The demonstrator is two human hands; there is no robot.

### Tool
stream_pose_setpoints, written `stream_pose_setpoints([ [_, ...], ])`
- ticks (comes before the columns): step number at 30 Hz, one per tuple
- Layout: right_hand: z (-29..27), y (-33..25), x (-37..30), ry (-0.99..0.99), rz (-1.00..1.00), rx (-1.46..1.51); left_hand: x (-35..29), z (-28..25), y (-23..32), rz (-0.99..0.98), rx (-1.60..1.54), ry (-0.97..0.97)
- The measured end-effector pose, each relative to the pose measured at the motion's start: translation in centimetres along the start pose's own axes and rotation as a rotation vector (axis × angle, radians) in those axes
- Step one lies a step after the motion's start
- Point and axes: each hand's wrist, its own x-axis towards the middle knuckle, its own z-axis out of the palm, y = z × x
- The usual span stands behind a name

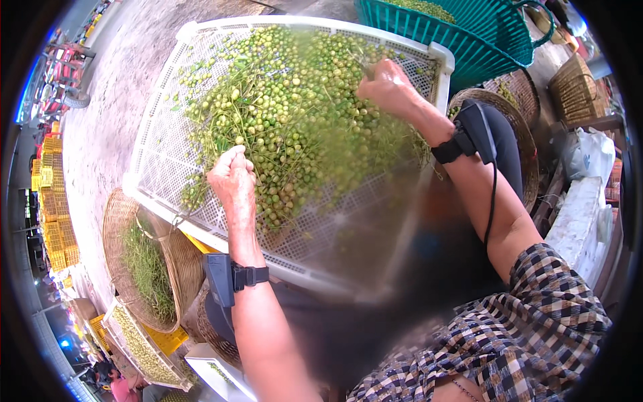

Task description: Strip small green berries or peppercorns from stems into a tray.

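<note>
A large white mesh tray (157, 144) lies tilted across the view, heaped with small round green fruits (288, 114) on thin stems. At the heap's near left side is my left hand (232, 175), its fingers curled closed, with one pale round fruit (239, 141) right at the fingertips. What the fingers pinch is hidden. Over the heap's far right part, my right hand (392, 87) is closed too; a thin greyish thing (366, 68) sticks out by its fingers, too blurred to name. A smear blurs the tray's lower right.
A teal plastic basket (462, 40) with green fruits stands beyond the tray's far right corner. Wicker baskets stand at the right, one (579, 87) near a white bag (589, 157). At left, a wicker basket (117, 221) holds green stems; yellow crates (57, 214) are stacked farther off.
</note>
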Motion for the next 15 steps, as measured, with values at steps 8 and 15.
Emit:
stream_pose_setpoints([
  [8,2.6,1.2,0.7,-0.182,0.098,0.009,-1.6,2.2,-0.3,0.04,0.186,-0.282],
  [15,2.2,1.9,0.4,-0.157,0.075,-0.015,-3.1,4.0,-1.0,0.264,0.804,-0.407],
])
